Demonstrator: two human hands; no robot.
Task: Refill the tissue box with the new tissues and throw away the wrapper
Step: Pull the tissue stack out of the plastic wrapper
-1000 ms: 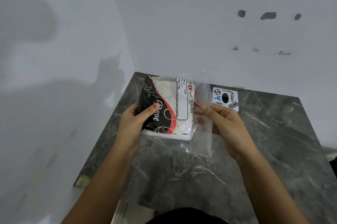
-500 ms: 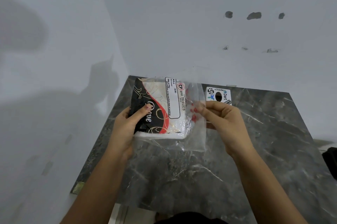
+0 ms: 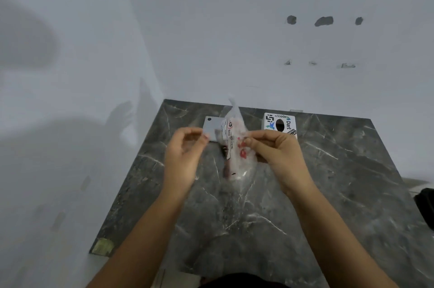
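Note:
A limp clear plastic wrapper (image 3: pixel 232 147), with a "BIG TISSUES" label and red and dark print, hangs upright between my hands above the dark marble table (image 3: pixel 340 182). My right hand (image 3: pixel 279 156) pinches its right side. My left hand (image 3: pixel 185 151) has its fingertips closed at the wrapper's left edge; motion blur hides the exact grip. A pale grey flat rectangle (image 3: pixel 211 127) with a dark dot lies on the table behind my left hand. The white tissue box (image 3: pixel 279 124), covered in stickers and with a dark oval opening, stands at the back, beyond my right hand.
White walls close the table in at the back and on the left. A dark object (image 3: pixel 425 208) shows at the right edge, beyond the table. A yellowish patch (image 3: pixel 102 245) marks the table's near left corner.
The black, red and white pack that my left hand held is no longer in it. The wrapper now hangs limp and narrow between both hands. A grey rectangle has come into view on the table.

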